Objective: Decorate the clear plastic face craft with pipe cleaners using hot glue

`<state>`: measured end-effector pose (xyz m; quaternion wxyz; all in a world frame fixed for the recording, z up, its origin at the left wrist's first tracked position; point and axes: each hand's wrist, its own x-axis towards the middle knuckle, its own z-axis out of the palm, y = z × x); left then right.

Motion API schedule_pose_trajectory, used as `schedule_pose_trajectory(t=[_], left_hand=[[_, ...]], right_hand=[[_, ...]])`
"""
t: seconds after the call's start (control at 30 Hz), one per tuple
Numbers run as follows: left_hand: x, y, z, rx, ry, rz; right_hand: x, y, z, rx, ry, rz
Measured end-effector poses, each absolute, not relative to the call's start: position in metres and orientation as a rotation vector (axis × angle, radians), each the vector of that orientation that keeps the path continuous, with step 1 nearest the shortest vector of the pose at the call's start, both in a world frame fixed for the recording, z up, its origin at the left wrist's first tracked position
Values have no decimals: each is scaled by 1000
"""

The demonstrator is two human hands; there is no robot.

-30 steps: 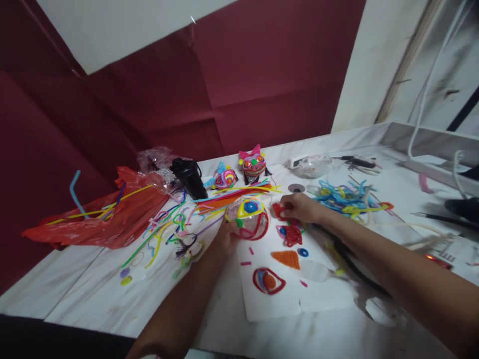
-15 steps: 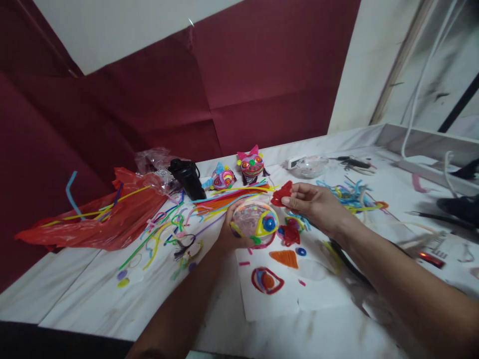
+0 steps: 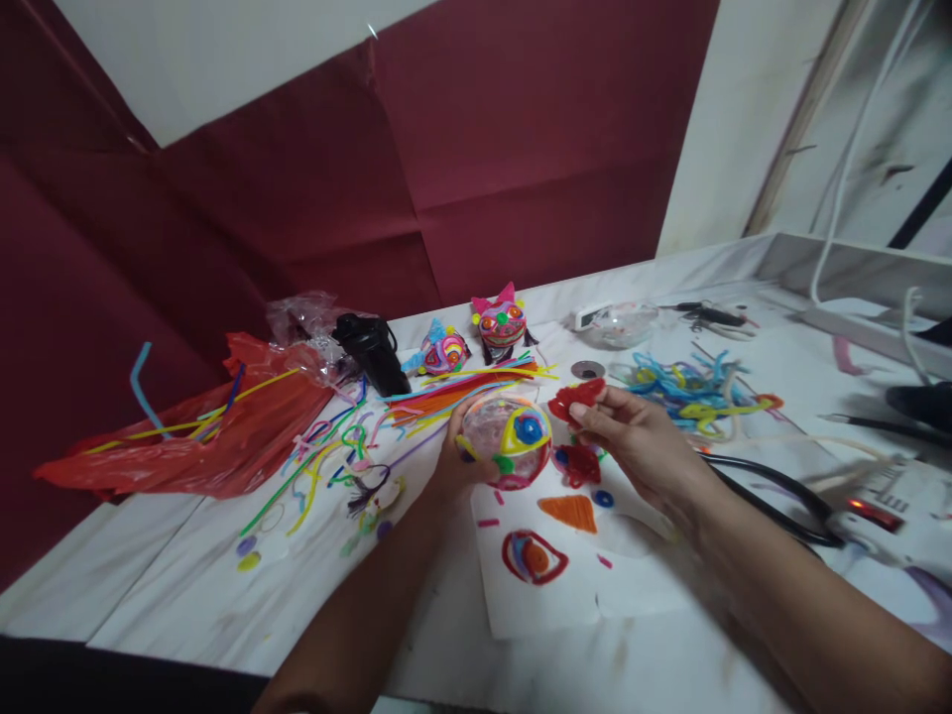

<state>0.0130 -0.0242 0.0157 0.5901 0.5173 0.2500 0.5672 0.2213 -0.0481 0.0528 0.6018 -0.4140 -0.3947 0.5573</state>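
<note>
My left hand (image 3: 462, 458) is closed around the side of a clear round ball (image 3: 495, 428) decorated with a yellow-rimmed blue eye and a green dot. Between the thumb and fingers of my right hand (image 3: 632, 431) is a flat red craft piece (image 3: 574, 397), just right of the ball and apart from it. A second red piece (image 3: 580, 464) lies below it. On the white sheet (image 3: 513, 610) beneath are an orange triangle (image 3: 569, 513), a blue ring (image 3: 603, 499) and a red-rimmed eye shape (image 3: 534, 557).
Two finished colourful animal heads (image 3: 500, 322) stand at the back beside a black bottle (image 3: 372, 352). Coloured craft sticks (image 3: 453, 397) and a red plastic bag (image 3: 193, 436) lie left. Blue strands (image 3: 684, 387), a black cable (image 3: 788, 491) and a power strip (image 3: 885, 511) are right.
My right hand has shifted slightly down and right with the red piece, which is now tilted differently. The ball has turned a little in my left hand.
</note>
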Motion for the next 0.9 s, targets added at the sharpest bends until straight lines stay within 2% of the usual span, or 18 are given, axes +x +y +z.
schedule_pose_trajectory(t=[0.5,0.73,0.8,0.9], left_hand=[[8,-16,14,1328,887,1260],[7,-13,9,1191,802,1248],[7,-14,10,1132,767,1236],[8,-17,13,1076,715,1215]], right_hand=[[232,-42,46,-1234,-1055,1079],[247,-42,31,-1403,-1251,1009],[251,-44,27,-1542,-1379,871],[252,-50,26,-1691,-1600,374]])
